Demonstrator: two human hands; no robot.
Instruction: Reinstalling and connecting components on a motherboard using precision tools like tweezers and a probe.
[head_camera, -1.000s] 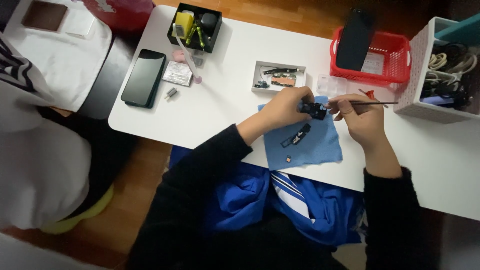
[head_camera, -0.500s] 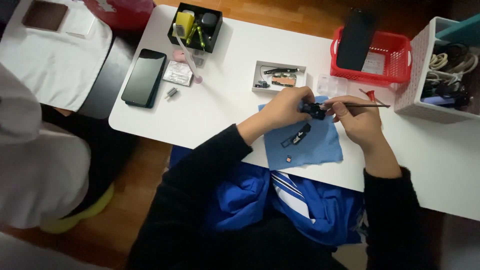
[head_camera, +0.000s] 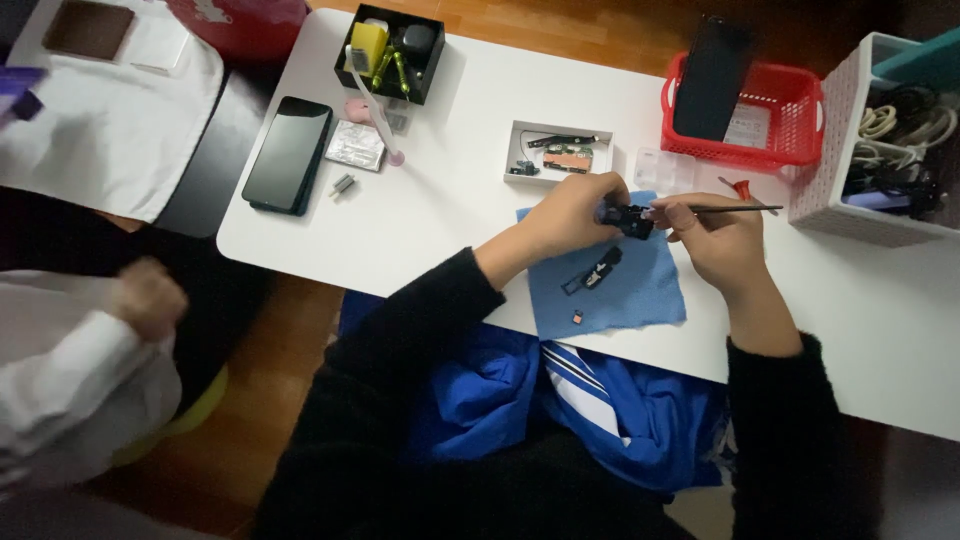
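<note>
Little has shifted since the earlier frames: both hands stay over the blue cloth, while the neighbour in the white sleeve (head_camera: 70, 350) at the left edge has drawn a blurred hand (head_camera: 148, 297) back. The left hand (head_camera: 568, 212) is curled closed around a small black electronic part (head_camera: 630, 218), holding it just above the far edge of the square blue cleaning cloth (head_camera: 605, 272) on the white rounded table (head_camera: 440, 215). The right hand (head_camera: 720, 240) pinches a thin dark-handled tool (head_camera: 725, 209), whose tip meets the black part; its handle points right toward the white slotted bin of cables (head_camera: 875, 140). On the cloth lie a flat black strip-shaped component (head_camera: 593, 275) and, nearer the person, a tiny square chip (head_camera: 577, 317). Beyond the hands sits a shallow white tray of small parts (head_camera: 556, 153), with a red plastic basket (head_camera: 745, 115) to its right. A black smartphone (head_camera: 288, 155) lies face up well to the left.
</note>
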